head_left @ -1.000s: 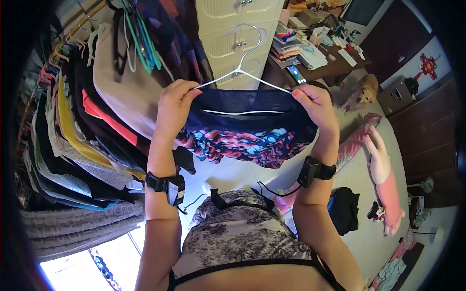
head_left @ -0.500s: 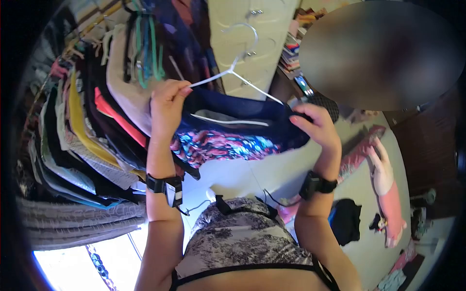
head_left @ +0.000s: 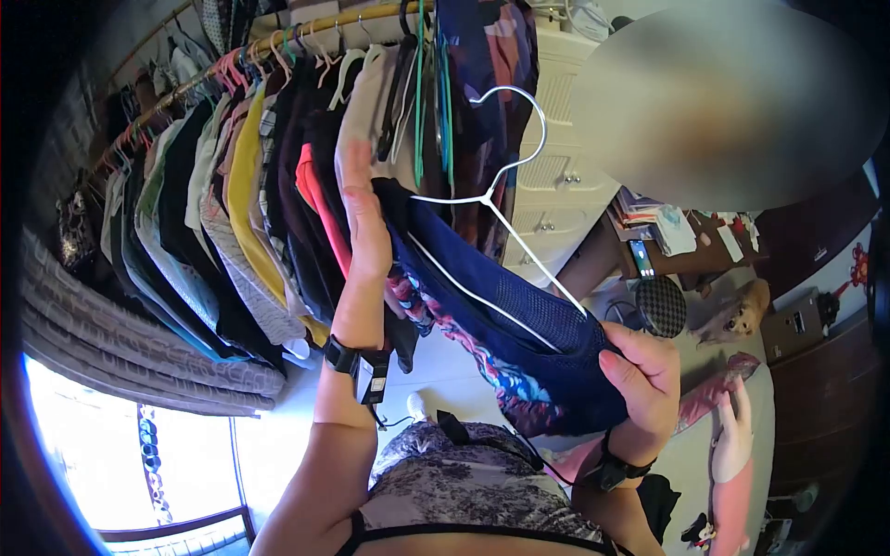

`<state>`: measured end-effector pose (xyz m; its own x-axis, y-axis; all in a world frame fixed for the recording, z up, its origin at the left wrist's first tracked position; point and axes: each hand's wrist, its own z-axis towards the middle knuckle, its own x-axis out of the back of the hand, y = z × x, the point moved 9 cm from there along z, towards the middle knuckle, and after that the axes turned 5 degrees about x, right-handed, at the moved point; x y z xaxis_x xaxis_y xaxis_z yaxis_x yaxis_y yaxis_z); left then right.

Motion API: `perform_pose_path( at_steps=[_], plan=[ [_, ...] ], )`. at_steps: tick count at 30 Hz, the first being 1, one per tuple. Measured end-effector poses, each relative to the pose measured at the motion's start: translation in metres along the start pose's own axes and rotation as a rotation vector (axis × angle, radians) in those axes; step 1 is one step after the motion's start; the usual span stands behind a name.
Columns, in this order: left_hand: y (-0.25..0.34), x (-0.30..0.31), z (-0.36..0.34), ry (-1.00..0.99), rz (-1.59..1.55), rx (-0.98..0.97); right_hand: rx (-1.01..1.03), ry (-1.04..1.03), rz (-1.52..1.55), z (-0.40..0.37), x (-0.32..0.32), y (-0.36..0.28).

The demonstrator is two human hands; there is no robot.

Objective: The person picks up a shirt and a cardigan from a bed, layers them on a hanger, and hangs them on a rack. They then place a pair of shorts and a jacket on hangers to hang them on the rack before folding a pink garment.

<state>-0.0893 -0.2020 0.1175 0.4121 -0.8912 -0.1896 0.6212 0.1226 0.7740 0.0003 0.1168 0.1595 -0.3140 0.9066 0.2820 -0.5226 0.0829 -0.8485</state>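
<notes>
A navy top (head_left: 538, 296) with a mesh panel and a floral print lower part hangs tilted on a white wire hanger (head_left: 520, 239), its right side lower. My right hand (head_left: 644, 380) grips the top's right shoulder, thumb on the fabric by the hanger's lower end. At the other shoulder, my left hand (head_left: 366, 222) lies against the dark strap with its fingers stretched upward. The hanger's hook points up, free of any rail. Both hanger ends are hidden inside the cloth.
A wooden clothes rail (head_left: 278, 39) on the left carries many hung garments, among them a yellow one (head_left: 246, 185). Behind the hanger stands a cream drawer cabinet (head_left: 547, 185). To the right are a checkered stool (head_left: 660, 306), a dog (head_left: 739, 313) and a pink plush toy (head_left: 732, 482).
The view has turned toward the rail. The top has tilted, its right side dropping with my right hand. My left hand has gone from pinching the hanger to stretched fingers.
</notes>
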Motion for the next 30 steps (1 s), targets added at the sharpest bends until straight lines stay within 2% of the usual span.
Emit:
perform_pose_path(
  at_steps=[1,5,8,10,12,14,16,17,18,21,24,26,27,30],
  plan=[
    [-0.009,-0.002,0.002,-0.066,-0.003,0.08,0.001,0.023,-0.019,0.002,-0.002,-0.001],
    [-0.04,-0.006,0.009,-0.287,0.038,0.094,-0.032,0.032,-0.068,0.008,-0.01,0.004],
    [-0.022,0.015,0.011,0.035,0.394,-0.116,-0.028,-0.002,-0.079,0.002,-0.006,0.008],
    [-0.002,-0.002,0.001,0.02,0.604,-0.141,-0.025,-0.012,-0.077,-0.007,0.005,0.004],
    [-0.019,-0.037,-0.014,-0.122,0.261,-0.19,0.047,0.024,-0.101,-0.025,0.029,-0.003],
    [-0.002,-0.063,-0.033,-0.086,0.532,-0.324,0.002,0.001,-0.056,-0.042,0.039,0.0],
    [-0.005,-0.072,-0.047,-0.024,0.451,-0.294,0.005,0.054,-0.027,-0.06,0.044,0.0],
    [0.02,-0.096,-0.064,-0.011,0.47,-0.41,0.098,0.125,-0.064,-0.069,0.051,-0.008],
    [0.045,-0.113,-0.081,0.019,0.479,-0.525,0.093,0.153,-0.055,-0.077,0.054,-0.01],
    [0.049,-0.165,-0.105,-0.328,0.405,-0.664,0.017,0.256,-0.116,-0.11,0.068,-0.01],
    [0.036,-0.205,-0.123,-0.497,0.173,-0.576,-0.042,0.359,-0.188,-0.145,0.079,-0.018],
    [0.031,-0.229,-0.138,-0.565,0.18,-0.66,-0.044,0.449,-0.202,-0.167,0.086,-0.019],
    [0.017,-0.24,-0.137,-0.612,0.032,-0.521,0.031,0.506,-0.239,-0.178,0.088,-0.023],
    [0.003,-0.266,-0.163,-0.698,-0.036,-0.378,-0.05,0.55,-0.287,-0.217,0.092,-0.031]
  ],
)
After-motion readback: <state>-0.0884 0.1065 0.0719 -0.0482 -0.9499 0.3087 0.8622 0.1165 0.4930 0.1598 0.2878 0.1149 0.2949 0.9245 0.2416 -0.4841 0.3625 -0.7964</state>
